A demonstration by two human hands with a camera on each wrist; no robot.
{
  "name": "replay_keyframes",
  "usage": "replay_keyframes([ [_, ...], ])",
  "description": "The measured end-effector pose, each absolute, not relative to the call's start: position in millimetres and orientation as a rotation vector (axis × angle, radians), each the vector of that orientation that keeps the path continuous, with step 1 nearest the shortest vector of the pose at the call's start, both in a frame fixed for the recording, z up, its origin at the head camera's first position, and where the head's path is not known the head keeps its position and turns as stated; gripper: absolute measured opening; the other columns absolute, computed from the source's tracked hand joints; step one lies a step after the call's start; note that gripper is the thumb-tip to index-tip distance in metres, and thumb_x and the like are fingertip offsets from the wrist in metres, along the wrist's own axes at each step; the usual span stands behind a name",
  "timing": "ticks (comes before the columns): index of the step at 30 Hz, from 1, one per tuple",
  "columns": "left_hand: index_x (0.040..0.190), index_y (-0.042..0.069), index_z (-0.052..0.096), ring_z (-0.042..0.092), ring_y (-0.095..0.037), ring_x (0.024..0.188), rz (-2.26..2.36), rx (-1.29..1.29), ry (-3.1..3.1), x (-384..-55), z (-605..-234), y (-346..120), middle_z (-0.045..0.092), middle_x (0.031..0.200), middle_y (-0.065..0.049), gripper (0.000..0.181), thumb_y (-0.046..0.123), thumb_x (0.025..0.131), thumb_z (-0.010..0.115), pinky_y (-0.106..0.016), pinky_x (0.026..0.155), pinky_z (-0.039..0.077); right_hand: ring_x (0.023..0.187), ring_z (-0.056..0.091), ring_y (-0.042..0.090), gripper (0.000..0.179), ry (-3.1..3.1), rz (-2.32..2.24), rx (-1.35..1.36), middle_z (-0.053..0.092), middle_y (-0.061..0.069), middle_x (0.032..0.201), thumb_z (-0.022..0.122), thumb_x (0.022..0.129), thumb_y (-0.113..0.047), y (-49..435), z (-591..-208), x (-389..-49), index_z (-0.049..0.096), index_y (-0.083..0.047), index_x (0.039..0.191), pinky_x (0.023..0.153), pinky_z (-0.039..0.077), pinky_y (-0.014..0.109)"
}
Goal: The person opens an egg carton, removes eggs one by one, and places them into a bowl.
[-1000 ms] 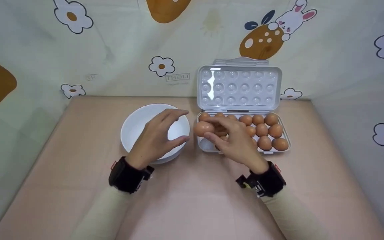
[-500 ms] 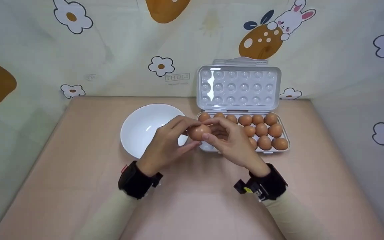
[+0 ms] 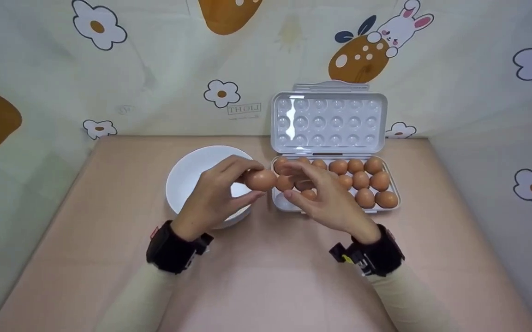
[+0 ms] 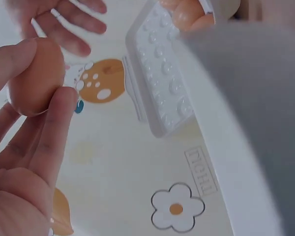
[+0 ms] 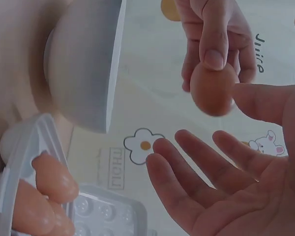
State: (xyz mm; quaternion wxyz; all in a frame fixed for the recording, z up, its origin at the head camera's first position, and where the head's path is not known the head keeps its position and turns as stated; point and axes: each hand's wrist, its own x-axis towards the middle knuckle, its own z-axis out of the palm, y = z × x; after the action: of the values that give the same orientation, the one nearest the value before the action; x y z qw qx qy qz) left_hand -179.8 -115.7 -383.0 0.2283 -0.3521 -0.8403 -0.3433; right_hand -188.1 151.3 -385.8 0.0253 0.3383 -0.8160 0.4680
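Note:
A brown egg (image 3: 261, 180) is pinched between the thumb and fingers of my left hand (image 3: 215, 189), up near the right rim of a white bowl (image 3: 185, 177). The left wrist view shows the same egg (image 4: 38, 78) with the thumb on one side and fingertips on the other. My right hand (image 3: 332, 198) is spread apart from that egg, its fingers relaxed and holding nothing, above the egg carton (image 3: 285, 201). Several brown eggs (image 3: 365, 198) sit in the carton; the hand hides some of them. One cup at the carton's near left corner holds no egg.
The carton's clear plastic lid (image 3: 328, 122) stands raised behind it, against the patterned backdrop (image 3: 155, 69). Bowl and carton stand side by side on a pinkish-tan tabletop (image 3: 256, 286). Fabric walls rise at the left and right.
The egg was in my right hand, then both hands touched it, and now only the left grips it. My left hand has drawn back leftward over the bowl; the right fingers have spread.

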Motion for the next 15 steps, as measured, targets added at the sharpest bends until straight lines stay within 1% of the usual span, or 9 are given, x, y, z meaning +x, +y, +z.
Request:
replay_keyframes([
  [2, 0.124, 0.008, 0.069, 0.067, -0.010, 0.104, -0.920, -0.953, -2.338, -181.6, -378.7, -124.9, 0.069, 0.118, -0.003, 0.043, 0.012, 0.086, 0.090, -0.023, 0.089, 0.058, 0.124, 0.065, 0.013, 0.053, -2.545, 1.299, 1.053, 0.062, -0.001, 0.146, 0.074, 0.101, -0.013, 155.1, -385.1, -191.3, 0.057, -0.017, 0.151, 0.102, 0.057, 0.035],
  [6, 0.121, 0.009, 0.070, 0.067, -0.013, 0.099, -0.825, -0.937, -2.403, -189.7, -369.5, -142.3, 0.070, 0.118, -0.002, 0.042, 0.010, 0.084, 0.091, -0.026, 0.086, 0.059, 0.133, 0.058, 0.013, 0.061, -2.614, 1.058, 1.015, 0.061, -0.004, 0.149, 0.079, 0.095, -0.010, 164.7, -384.0, -195.9, 0.058, -0.019, 0.151, 0.110, 0.052, 0.037],
  [9, 0.120, 0.009, 0.069, 0.067, -0.017, 0.095, -0.741, -0.936, -2.480, -198.3, -366.8, -153.0, 0.070, 0.114, -0.004, 0.043, 0.010, 0.083, 0.091, -0.031, 0.083, 0.059, 0.135, 0.056, 0.015, 0.062, -2.650, 0.940, 1.007, 0.061, -0.003, 0.148, 0.083, 0.091, -0.009, 171.4, -384.1, -198.8, 0.061, -0.021, 0.148, 0.113, 0.048, 0.039],
  [11, 0.120, 0.009, 0.069, 0.067, -0.020, 0.094, -0.694, -0.940, -2.552, -203.8, -368.0, -159.0, 0.070, 0.113, -0.006, 0.043, 0.010, 0.083, 0.091, -0.034, 0.083, 0.059, 0.135, 0.056, 0.017, 0.063, -2.656, 0.878, 1.021, 0.061, -0.002, 0.147, 0.084, 0.088, -0.007, 174.9, -384.6, -200.3, 0.063, -0.022, 0.146, 0.112, 0.049, 0.040],
  [13, 0.118, 0.008, 0.069, 0.067, -0.023, 0.093, -0.655, -0.948, -2.622, -209.3, -370.9, -165.2, 0.070, 0.110, -0.007, 0.041, 0.009, 0.083, 0.091, -0.037, 0.084, 0.059, 0.136, 0.056, 0.019, 0.063, -2.656, 0.815, 1.030, 0.059, -0.001, 0.147, 0.085, 0.087, -0.005, 177.2, -385.7, -201.8, 0.064, -0.021, 0.144, 0.112, 0.049, 0.040],
  [15, 0.116, 0.008, 0.070, 0.067, -0.025, 0.093, -0.625, -0.955, -2.692, -214.8, -374.1, -171.7, 0.069, 0.108, -0.008, 0.039, 0.008, 0.083, 0.090, -0.039, 0.084, 0.058, 0.135, 0.056, 0.022, 0.064, -2.651, 0.773, 1.037, 0.058, 0.002, 0.148, 0.084, 0.086, -0.003, 178.4, -386.9, -203.3, 0.064, -0.018, 0.144, 0.111, 0.049, 0.040],
])
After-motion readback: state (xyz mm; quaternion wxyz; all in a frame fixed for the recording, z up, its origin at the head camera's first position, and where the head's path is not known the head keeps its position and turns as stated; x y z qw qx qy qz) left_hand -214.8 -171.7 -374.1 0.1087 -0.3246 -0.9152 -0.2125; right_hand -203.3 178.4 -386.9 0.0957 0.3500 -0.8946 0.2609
